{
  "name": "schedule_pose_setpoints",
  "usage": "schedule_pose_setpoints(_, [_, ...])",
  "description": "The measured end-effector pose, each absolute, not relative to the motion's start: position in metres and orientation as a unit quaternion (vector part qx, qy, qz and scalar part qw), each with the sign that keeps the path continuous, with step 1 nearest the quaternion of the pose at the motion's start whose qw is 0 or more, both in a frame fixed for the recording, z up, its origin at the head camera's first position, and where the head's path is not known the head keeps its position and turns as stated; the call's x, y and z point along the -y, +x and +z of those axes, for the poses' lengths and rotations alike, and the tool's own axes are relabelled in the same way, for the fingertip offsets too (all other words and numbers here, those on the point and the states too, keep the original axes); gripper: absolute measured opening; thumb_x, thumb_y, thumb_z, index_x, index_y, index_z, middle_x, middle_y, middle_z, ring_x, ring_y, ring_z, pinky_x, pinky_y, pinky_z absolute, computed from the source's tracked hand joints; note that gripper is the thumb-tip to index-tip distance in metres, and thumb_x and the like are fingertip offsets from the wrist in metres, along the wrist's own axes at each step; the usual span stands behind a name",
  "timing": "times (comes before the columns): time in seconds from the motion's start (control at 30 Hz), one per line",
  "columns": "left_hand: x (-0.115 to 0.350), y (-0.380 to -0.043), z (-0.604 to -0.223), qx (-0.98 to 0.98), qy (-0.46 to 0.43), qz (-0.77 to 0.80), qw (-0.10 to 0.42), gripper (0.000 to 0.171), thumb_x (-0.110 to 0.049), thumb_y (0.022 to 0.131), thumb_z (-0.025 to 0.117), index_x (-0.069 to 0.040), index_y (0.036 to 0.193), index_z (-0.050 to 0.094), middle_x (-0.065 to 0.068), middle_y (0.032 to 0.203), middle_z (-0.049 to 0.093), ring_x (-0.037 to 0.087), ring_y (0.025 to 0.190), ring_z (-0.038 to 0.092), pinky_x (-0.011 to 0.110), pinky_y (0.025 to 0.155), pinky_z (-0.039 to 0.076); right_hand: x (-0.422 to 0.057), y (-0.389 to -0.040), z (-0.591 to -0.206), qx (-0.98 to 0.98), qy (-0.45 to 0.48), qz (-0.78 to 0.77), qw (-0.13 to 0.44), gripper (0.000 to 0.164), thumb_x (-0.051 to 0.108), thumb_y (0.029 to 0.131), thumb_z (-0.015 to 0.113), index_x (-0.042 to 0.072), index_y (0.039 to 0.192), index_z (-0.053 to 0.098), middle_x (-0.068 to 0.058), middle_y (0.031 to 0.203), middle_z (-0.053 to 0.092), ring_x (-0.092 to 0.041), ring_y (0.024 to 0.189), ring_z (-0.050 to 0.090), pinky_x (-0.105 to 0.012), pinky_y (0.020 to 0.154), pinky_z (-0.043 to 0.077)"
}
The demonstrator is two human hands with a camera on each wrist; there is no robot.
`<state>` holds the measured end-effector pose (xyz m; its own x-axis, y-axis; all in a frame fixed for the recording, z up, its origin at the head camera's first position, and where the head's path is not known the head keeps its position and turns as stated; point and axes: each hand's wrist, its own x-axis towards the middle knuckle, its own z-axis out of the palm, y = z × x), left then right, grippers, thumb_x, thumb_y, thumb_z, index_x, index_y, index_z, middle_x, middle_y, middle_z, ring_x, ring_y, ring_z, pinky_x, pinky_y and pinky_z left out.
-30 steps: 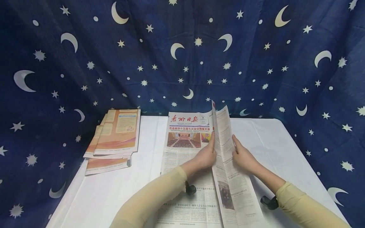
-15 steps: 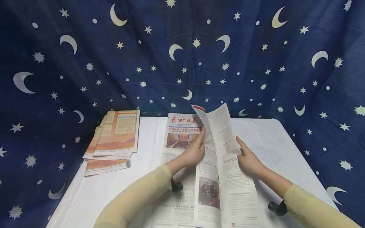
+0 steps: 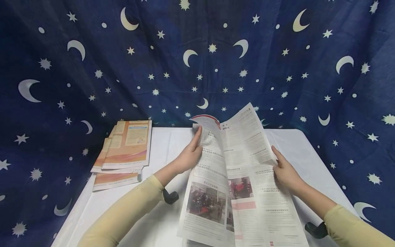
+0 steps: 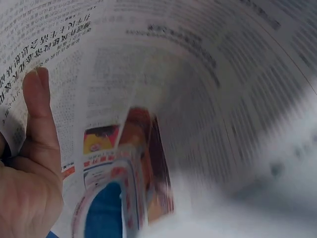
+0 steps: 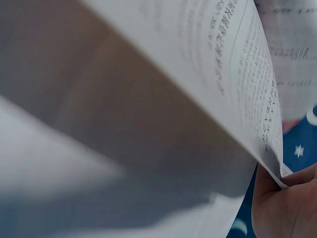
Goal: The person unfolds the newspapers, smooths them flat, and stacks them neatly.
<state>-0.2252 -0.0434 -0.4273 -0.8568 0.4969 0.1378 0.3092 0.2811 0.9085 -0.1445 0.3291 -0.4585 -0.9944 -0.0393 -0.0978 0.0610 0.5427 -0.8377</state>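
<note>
A printed newspaper [image 3: 210, 164] is spread partly open between both hands, its pages bowed and its upper corners raised off the white table. My left hand [image 3: 189, 154] grips the left edge, thumb lying over the printed side; the left wrist view shows this thumb [image 4: 38, 109] against the curved sheet, the other fingers mostly hidden. On the right edge my right hand [image 3: 287, 173] pinches the paper. Up close in the right wrist view, the page edge runs between thumb and fingers of that right hand [image 5: 287, 208]. Large photos and red blocks show on the inner pages.
Several orange booklets [image 3: 126, 147] lie overlapping at the table's back left. The white table [image 3: 166, 140] ends at a dark blue curtain [image 3: 172, 61] with moons and stars. A black wrist camera [image 3: 170, 196] sits under the left forearm.
The left hand has moved left, carrying the left pages with it, and the right hand slightly right. The newspaper has opened wider, showing inner pages; the front-page headline is hidden from the head view.
</note>
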Motion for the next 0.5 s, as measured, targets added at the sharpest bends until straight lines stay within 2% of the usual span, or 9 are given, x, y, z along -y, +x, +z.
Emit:
schedule_pose_setpoints(0.07, [0.053,-0.226,-0.426,-0.795,0.249,0.547,0.086,0.07,-0.013,0.109,0.032,-0.029,0.165,-0.005,0.002,0.172,-0.005,0.023,0.156,0.006,0.042,0.123,0.012,-0.339,-0.142,-0.457,-0.88,0.01,-0.472,0.046,0.08,-0.006,0.101,0.03,0.02,0.164,-0.011,-0.04,0.153,0.029,-0.055,0.128,0.049,-0.071,0.106,0.034])
schedule_pose_setpoints(0.1, [0.059,-0.227,-0.425,-0.792,0.248,0.551,0.088,0.07,-0.014,0.109,0.033,-0.029,0.165,-0.006,0.002,0.172,-0.004,0.024,0.156,0.009,0.042,0.123,0.013,-0.344,-0.141,-0.457,-0.882,0.012,-0.47,0.042,0.08,-0.006,0.101,0.03,0.019,0.164,-0.011,-0.04,0.154,0.027,-0.057,0.129,0.046,-0.073,0.106,0.033])
schedule_pose_setpoints(0.23, [0.08,-0.229,-0.423,-0.784,0.237,0.564,0.102,0.071,-0.015,0.109,0.032,-0.034,0.164,-0.008,0.004,0.172,0.0,0.028,0.149,0.033,0.044,0.121,0.025,-0.368,-0.136,-0.456,-0.89,0.019,-0.455,0.026,0.079,-0.006,0.102,0.031,0.019,0.163,-0.013,-0.042,0.157,0.018,-0.063,0.133,0.036,-0.079,0.104,0.028])
schedule_pose_setpoints(0.3, [0.091,-0.229,-0.422,-0.777,0.23,0.575,0.112,0.071,-0.016,0.11,0.032,-0.039,0.163,-0.009,0.005,0.172,0.006,0.029,0.138,0.049,0.046,0.116,0.036,-0.381,-0.135,-0.457,-0.894,0.021,-0.447,0.02,0.078,-0.005,0.103,0.03,0.018,0.163,-0.013,-0.043,0.157,0.015,-0.065,0.133,0.034,-0.08,0.102,0.028])
schedule_pose_setpoints(0.37, [0.102,-0.229,-0.423,-0.769,0.22,0.587,0.121,0.071,-0.016,0.11,0.032,-0.042,0.162,-0.009,0.007,0.17,0.013,0.031,0.13,0.056,0.048,0.112,0.041,-0.392,-0.134,-0.458,-0.898,0.022,-0.44,0.015,0.077,-0.005,0.103,0.028,0.017,0.163,-0.014,-0.044,0.156,0.014,-0.066,0.132,0.034,-0.08,0.102,0.028])
schedule_pose_setpoints(0.5, [0.119,-0.229,-0.427,-0.768,0.205,0.593,0.126,0.072,-0.015,0.11,0.032,-0.04,0.162,-0.01,0.007,0.171,0.008,0.033,0.139,0.047,0.051,0.117,0.034,-0.411,-0.132,-0.46,-0.909,0.025,-0.415,0.002,0.074,-0.005,0.103,0.027,0.014,0.163,-0.011,-0.048,0.152,0.019,-0.065,0.129,0.038,-0.078,0.101,0.031])
